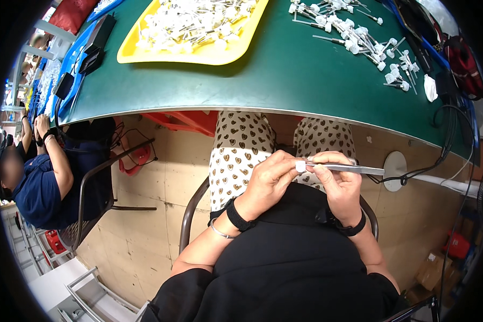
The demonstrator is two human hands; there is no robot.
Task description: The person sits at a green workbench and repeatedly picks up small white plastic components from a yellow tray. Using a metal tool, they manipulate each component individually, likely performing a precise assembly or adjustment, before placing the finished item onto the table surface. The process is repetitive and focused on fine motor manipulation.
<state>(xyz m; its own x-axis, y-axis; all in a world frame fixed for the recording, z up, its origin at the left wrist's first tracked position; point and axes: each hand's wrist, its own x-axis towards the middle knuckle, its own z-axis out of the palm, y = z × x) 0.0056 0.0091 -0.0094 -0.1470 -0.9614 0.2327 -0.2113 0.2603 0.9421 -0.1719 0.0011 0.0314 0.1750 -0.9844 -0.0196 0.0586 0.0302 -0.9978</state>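
Note:
Above my lap, just off the near table edge, my two hands meet. My left hand point(272, 178) pinches a small white plastic piece point(300, 167) between thumb and fingertips. Closed around a pair of silver metal tweezers point(354, 168) is my right hand point(339, 188); the narrow end points at the white piece and the broad end sticks out to the right. Whether the tips touch the piece is too small to tell. Beyond, a yellow tray point(124, 52) holds a heap of white pieces with thin stems.
More white stemmed pieces point(354, 42) lie loose on the green table point(284, 80) at the right. Black cables point(449, 140) hang off its right edge, near a round white base point(395, 170). At left, a co-worker point(43, 180) sits by a metal-framed chair point(81, 198).

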